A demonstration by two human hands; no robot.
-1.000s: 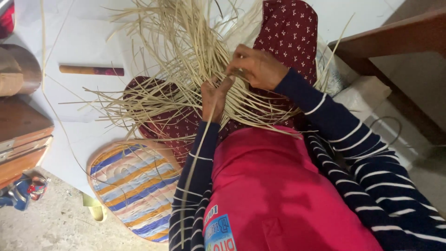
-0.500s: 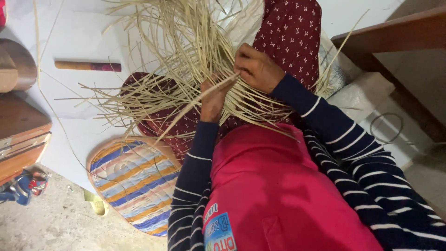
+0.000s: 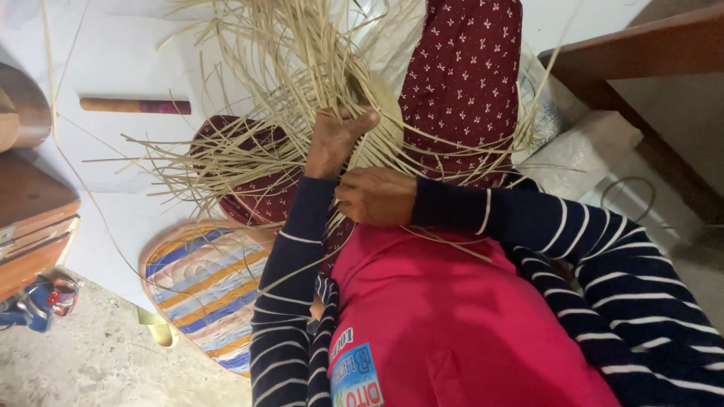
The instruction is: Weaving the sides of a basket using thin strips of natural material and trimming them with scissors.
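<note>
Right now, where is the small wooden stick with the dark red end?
In the head view, the wooden stick lies flat on the white floor at upper left, left of the pale straw strips and apart from both hands.

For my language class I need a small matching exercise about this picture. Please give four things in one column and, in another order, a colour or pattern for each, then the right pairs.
Things:
1. strips
2. mat
3. stick
4. sleeves

Colours or patterns:
A. dark blue with thin white stripes
B. pale straw colour
C. bands of blue, orange and pink
D. brown with one dark red end

Pairs: 1-B, 2-C, 3-D, 4-A.

The left hand presses into the strips; the right hand grips some just below it.
</note>
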